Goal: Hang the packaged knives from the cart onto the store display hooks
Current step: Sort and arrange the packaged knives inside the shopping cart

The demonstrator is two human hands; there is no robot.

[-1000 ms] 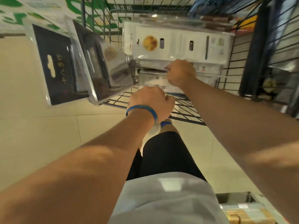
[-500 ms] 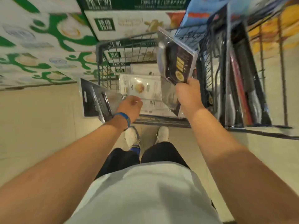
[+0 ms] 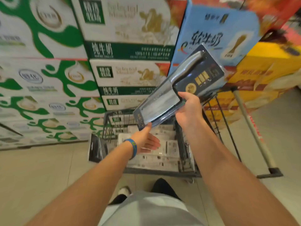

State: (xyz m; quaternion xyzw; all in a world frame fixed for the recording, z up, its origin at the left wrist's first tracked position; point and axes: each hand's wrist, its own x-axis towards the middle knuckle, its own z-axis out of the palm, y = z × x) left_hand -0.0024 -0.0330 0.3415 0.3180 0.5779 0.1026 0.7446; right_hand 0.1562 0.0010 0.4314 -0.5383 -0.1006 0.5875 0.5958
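My right hand (image 3: 189, 110) grips a dark blister-packed cleaver (image 3: 177, 88), held tilted above the wire cart (image 3: 182, 144). The pack's lower left corner touches the thumb of my left hand (image 3: 145, 139), which is spread open with straight fingers under it, over the cart. Several more white and dark knife packs (image 3: 162, 152) lie flat in the cart. Dark packs (image 3: 96, 150) hang on the cart's left outer side. No display hooks are in view.
Stacked green and white milk cartons (image 3: 53, 79) form a wall behind the cart. Blue (image 3: 216, 33) and yellow cartons (image 3: 260, 70) stand at the right. A grey pole with a black base (image 3: 254, 132) leans to the right of the cart. Beige tile floor lies around my feet.
My right hand has lifted the dark knife pack out of the cart and raised it higher. My left hand let go of the packs at the cart's left side and opened under the lifted pack.
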